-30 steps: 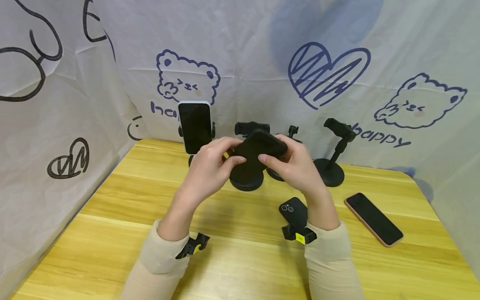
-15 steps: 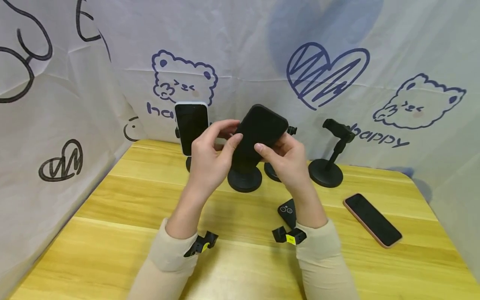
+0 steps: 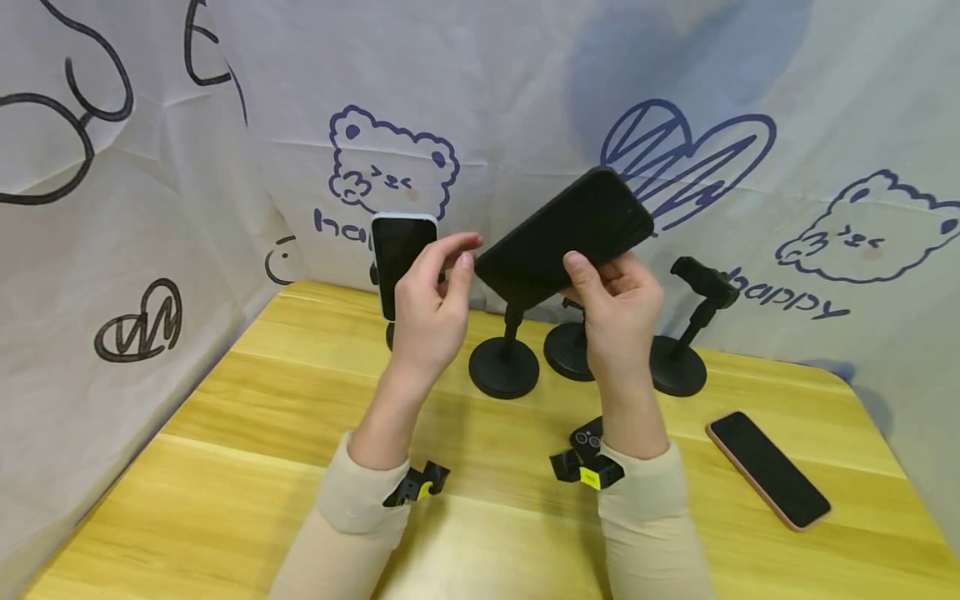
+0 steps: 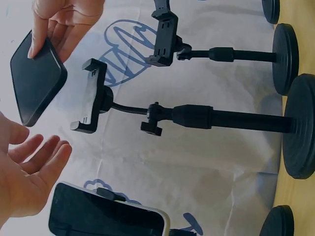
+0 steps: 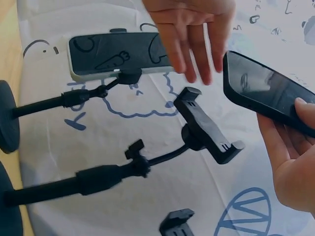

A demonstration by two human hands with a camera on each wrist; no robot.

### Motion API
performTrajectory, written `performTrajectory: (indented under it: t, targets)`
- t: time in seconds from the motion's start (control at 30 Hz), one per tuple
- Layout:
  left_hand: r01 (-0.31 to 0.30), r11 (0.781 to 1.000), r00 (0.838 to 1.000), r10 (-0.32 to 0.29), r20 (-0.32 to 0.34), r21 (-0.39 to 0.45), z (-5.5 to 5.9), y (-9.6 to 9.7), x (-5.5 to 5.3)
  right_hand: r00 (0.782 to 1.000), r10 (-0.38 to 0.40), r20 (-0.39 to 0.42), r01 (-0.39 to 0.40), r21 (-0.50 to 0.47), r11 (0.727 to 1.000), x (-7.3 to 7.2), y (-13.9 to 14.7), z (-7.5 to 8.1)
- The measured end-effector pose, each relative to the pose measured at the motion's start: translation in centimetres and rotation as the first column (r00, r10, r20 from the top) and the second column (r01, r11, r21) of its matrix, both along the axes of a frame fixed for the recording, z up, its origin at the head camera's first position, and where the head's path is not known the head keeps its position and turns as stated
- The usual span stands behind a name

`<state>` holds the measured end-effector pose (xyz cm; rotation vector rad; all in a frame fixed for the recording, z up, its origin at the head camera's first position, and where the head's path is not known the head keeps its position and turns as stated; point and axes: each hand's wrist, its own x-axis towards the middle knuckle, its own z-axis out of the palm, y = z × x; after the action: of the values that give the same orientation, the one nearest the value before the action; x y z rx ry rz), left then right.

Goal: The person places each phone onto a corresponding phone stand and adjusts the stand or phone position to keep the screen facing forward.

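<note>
My right hand [image 3: 622, 308] holds a black smartphone [image 3: 577, 233] by its lower edge, thumb on the screen side and fingers behind. The phone is tilted, above the middle phone stand [image 3: 504, 367]. Close beside the phone's left end is my left hand [image 3: 435, 308], its fingers loosely extended with nothing in them. In the left wrist view the stand's clamp [image 4: 93, 98] holds no phone and sits apart from the black phone. A white-edged phone [image 3: 401, 250] is mounted upright on the stand at left, partly behind my left hand.
Farther right are two more black stands, one base [image 3: 570, 352] partly hidden by my right hand and another stand [image 3: 678, 367] beside it. A pink-edged phone [image 3: 768, 471] lies on the wooden table [image 3: 247, 467]. A dark phone [image 3: 587, 437] lies under my right wrist.
The black phone has risen and swung to the right in my right hand, turning more sideways. My left hand has let go of it and stays at its left.
</note>
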<state>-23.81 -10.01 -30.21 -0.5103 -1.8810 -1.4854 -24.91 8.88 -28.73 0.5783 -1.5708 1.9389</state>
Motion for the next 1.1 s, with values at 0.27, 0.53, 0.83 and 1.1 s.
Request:
performTrajectory:
  t: [0.27,0.53,0.83,1.1]
  targets:
    - [0.02,0.998,0.994,-0.013,0.107,-0.063,-0.1,0.9,-0.4,1.0,-0.022,-0.005,0.022,0.003,1.0,-1.7,0.6,2.1]
    - [0.051,0.991,0.963,-0.015,0.269,-0.128,-0.7,1.4,-0.8,0.991,0.059,0.123,-0.058,-0.01,0.998,-3.5,0.8,2.0]
    - [0.027,0.993,0.962,0.004,0.273,-0.111,-1.0,1.5,-1.2,0.977,0.083,0.196,-0.088,0.018,0.996,-4.1,1.0,1.2]
    - [0.013,0.994,0.963,0.017,0.268,-0.11,-1.2,1.6,-1.4,0.963,0.179,0.202,-0.19,0.037,0.981,-4.3,0.9,1.2]
